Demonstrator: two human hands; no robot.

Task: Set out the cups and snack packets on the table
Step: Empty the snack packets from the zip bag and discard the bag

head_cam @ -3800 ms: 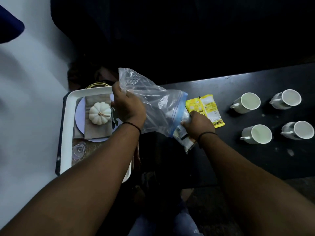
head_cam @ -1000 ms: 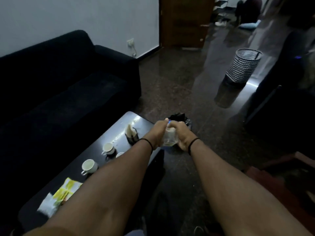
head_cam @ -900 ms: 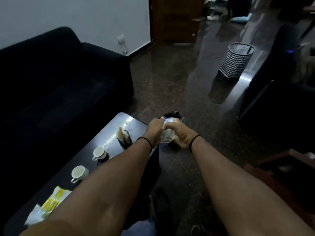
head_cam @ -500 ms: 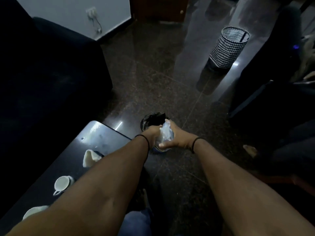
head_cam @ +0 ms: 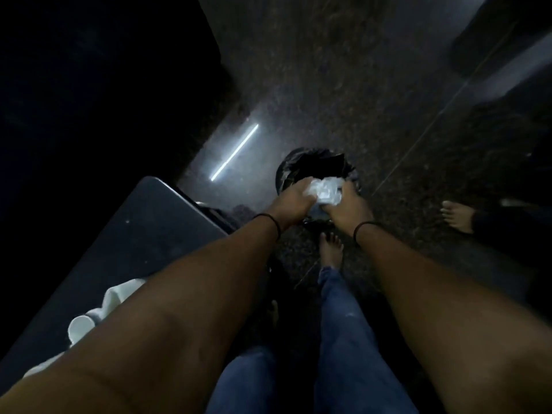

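Both hands clutch a crumpled clear plastic bag point(head_cam: 327, 192) between them, my left hand point(head_cam: 291, 203) curled on its left side and my right hand point(head_cam: 351, 207) on its right, over the mouth of a dark bin point(head_cam: 313, 165) on the floor. Far left, a white cup point(head_cam: 80, 327) stands on the dark table point(head_cam: 143, 234), partly hidden by my left forearm. Below the bin I see my bare foot point(head_cam: 330, 248); another person's foot point(head_cam: 457, 216) shows at far right.

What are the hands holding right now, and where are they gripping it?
Both hands, left and right, grip a crumpled plastic bag by its opposite sides, above the bin.
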